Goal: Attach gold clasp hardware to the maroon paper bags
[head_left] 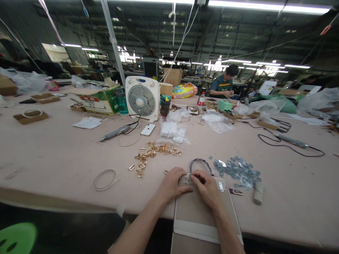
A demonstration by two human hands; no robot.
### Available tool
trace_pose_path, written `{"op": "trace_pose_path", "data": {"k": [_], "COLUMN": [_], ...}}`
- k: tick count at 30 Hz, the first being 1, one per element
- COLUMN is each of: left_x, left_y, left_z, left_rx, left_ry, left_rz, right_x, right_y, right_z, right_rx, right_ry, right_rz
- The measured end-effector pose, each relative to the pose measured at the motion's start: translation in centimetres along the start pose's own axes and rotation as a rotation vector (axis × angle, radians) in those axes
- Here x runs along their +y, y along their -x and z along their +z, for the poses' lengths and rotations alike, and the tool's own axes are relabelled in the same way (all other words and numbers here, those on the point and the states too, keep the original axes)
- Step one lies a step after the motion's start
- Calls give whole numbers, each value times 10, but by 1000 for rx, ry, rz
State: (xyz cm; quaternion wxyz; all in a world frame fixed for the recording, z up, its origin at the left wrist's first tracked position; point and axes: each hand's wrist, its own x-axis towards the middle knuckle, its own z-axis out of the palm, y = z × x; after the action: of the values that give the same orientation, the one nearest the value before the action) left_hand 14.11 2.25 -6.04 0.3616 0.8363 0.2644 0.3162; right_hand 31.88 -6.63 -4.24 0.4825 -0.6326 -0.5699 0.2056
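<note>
Cord in a white ring (pixel 105 180) lies on the desk (pixel 53 148), well to the left of the tan bag panel (pixel 194 215). Far past the panel and to the left, a white fan (pixel 141 97) stands on the desk, with a white phone (pixel 147 129) in front of it. Nearer the panel, gold buckles (pixel 150 153) sit in a messy pile. Our left hand (pixel 173 185) and our right hand (pixel 206 190) both rest on the top end of the panel, which lies flat and hangs over the near edge of the desk. Our fingers (pixel 196 177) are bent and pressed close together there, next to a small clear piece (pixel 184 180). We cannot tell if they pinch it. A dark beaded loop (pixel 200 165) stands just past the top of the panel, right by our fingers. Far beyond the panel, a co-worker (pixel 224 83) sits with both hands low at the desk. To the right of the panel lie a small dark buckle (pixel 235 192), a heap of gray metal bits (pixel 237 173) and a pale roll (pixel 258 192).
</note>
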Motion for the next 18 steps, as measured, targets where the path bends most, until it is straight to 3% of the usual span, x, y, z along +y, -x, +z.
{"op": "trace_pose_path", "data": {"k": [7,18], "left_x": [1,1], "left_y": [1,0], "left_z": [3,2], "left_rx": [20,-16], "left_ry": [23,-2], "left_rz": [5,-9], "right_x": [0,1], "right_y": [0,1], "right_z": [17,26], "right_rx": [39,118], "right_ry": [209,366], "right_rz": [-60,-120]}}
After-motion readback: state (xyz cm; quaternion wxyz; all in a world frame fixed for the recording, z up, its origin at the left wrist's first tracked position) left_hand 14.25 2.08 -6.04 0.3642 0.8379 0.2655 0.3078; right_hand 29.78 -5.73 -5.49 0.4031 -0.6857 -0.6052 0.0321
